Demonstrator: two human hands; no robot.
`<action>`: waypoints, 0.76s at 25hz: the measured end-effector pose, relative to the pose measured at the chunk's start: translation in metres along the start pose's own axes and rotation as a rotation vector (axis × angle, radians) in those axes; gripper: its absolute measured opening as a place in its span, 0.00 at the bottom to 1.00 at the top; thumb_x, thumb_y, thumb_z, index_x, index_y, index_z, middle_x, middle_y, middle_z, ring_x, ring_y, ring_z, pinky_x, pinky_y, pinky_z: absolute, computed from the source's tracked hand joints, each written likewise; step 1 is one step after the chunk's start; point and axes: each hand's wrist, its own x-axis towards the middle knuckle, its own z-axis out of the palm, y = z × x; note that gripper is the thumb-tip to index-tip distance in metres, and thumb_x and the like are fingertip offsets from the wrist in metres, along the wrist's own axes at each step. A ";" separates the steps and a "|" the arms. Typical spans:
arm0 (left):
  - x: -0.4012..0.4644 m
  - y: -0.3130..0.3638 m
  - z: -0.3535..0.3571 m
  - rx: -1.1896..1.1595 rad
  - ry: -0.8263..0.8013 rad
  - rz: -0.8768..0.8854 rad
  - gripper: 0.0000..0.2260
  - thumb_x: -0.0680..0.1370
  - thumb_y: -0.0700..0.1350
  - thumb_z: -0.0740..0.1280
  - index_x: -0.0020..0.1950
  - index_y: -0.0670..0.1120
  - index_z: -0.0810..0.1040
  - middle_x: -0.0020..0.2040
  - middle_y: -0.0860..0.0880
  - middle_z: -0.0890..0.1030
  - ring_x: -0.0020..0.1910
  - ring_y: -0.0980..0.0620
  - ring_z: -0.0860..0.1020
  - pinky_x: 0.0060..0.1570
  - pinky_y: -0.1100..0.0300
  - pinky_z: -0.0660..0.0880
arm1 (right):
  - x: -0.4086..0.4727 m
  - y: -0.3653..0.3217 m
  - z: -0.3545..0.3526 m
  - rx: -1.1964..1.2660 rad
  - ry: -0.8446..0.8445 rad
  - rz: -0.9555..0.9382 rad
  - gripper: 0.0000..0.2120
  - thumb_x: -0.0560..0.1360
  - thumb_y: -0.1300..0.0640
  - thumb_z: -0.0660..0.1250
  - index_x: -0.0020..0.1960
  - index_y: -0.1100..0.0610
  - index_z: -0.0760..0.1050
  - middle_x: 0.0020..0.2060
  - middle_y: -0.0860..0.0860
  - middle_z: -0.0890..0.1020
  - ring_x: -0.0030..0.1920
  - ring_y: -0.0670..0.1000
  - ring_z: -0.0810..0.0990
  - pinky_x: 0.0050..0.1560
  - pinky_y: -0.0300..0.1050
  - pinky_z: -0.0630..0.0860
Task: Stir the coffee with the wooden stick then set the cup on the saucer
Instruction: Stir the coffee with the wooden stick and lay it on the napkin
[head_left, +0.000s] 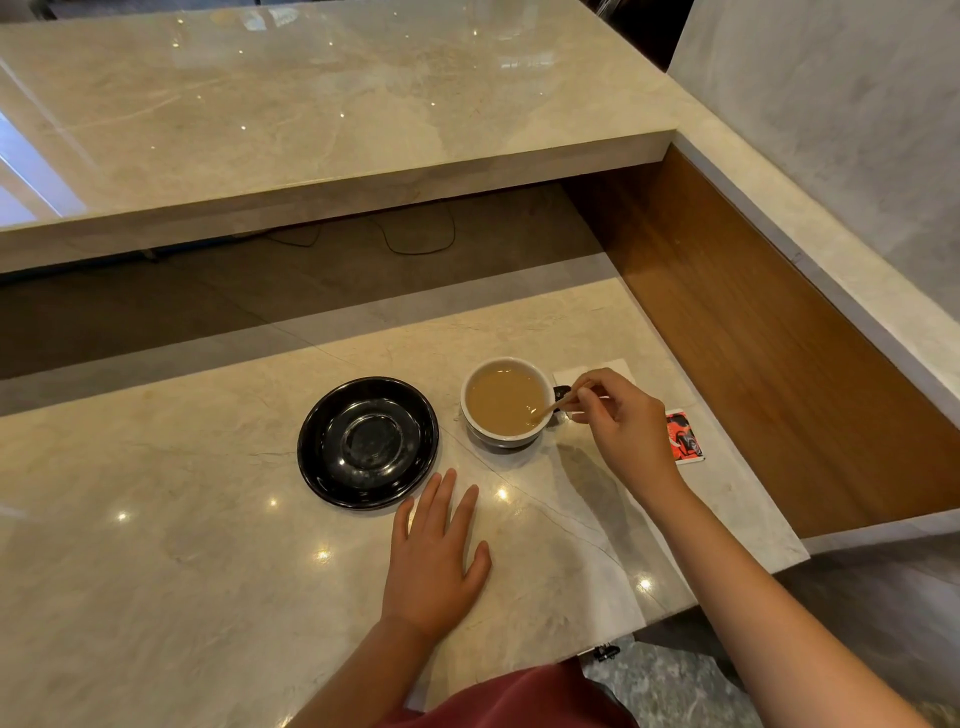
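Note:
A white cup (474, 421) full of light brown coffee stands on the marble counter, just right of a black saucer (311, 447) that holds nothing. My right hand (621, 423) pinches the upper end of a thin wooden stick (557, 404), whose lower tip dips into the coffee at the cup's right side. My left hand (434, 561) lies flat on the counter with fingers spread, below the saucer and cup, touching neither.
A white napkin (569, 375) lies behind the cup and a red-and-black sachet (685, 435) sits to the right of my right hand. A raised marble shelf (332, 130) runs across the back. A wooden side panel (779, 332) borders the counter's right edge.

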 end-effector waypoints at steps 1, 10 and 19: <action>0.000 0.000 0.000 -0.004 0.001 -0.001 0.26 0.76 0.56 0.53 0.73 0.50 0.62 0.75 0.45 0.59 0.74 0.51 0.49 0.70 0.52 0.41 | -0.003 -0.002 0.002 0.043 -0.007 0.026 0.07 0.76 0.67 0.61 0.44 0.59 0.76 0.37 0.51 0.81 0.42 0.52 0.84 0.43 0.43 0.83; 0.000 0.000 -0.001 -0.004 0.005 0.001 0.26 0.76 0.56 0.54 0.73 0.50 0.62 0.75 0.44 0.60 0.74 0.50 0.49 0.70 0.51 0.42 | 0.015 -0.026 0.035 0.011 -0.008 -0.026 0.06 0.77 0.64 0.61 0.47 0.59 0.76 0.42 0.52 0.80 0.45 0.53 0.81 0.46 0.46 0.80; 0.000 0.000 0.000 -0.011 0.014 0.004 0.26 0.76 0.56 0.54 0.73 0.50 0.62 0.75 0.44 0.60 0.74 0.50 0.50 0.70 0.51 0.42 | 0.022 -0.005 -0.001 -0.113 0.023 -0.100 0.08 0.76 0.68 0.60 0.44 0.59 0.75 0.37 0.52 0.80 0.42 0.54 0.82 0.45 0.54 0.82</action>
